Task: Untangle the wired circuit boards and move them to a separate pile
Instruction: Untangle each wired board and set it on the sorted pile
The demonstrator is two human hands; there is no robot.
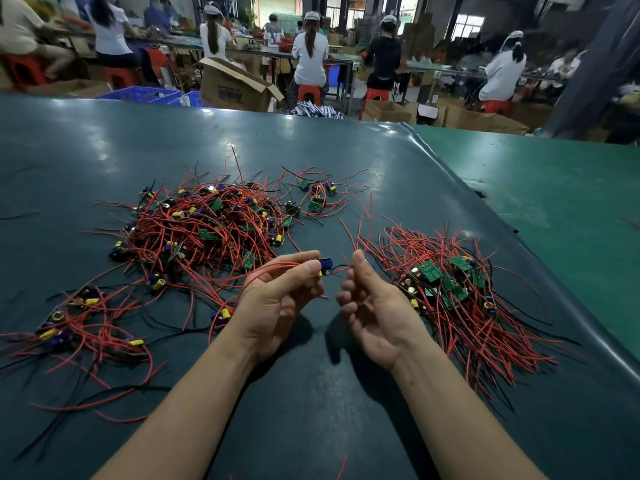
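Note:
A big tangled heap of circuit boards [204, 226] with red and black wires lies left of centre on the dark mat. A tidier pile of boards [450, 285], wires fanned toward me, lies at the right. Between them, just above the mat, my left hand [277, 299] pinches a small board with a blue capacitor [325, 265] and its red wires. My right hand [370, 303] pinches the wires running from that board's right side. A few loose boards [313, 199] lie behind the heap, and more scattered boards [69, 323] lie at the near left.
The dark green table mat [311, 393] ends at a raised seam [467, 188], with a lighter green surface [554, 188] to the right. Beyond the far edge, several people sit on red stools among cardboard boxes [235, 86] and blue crates [138, 93].

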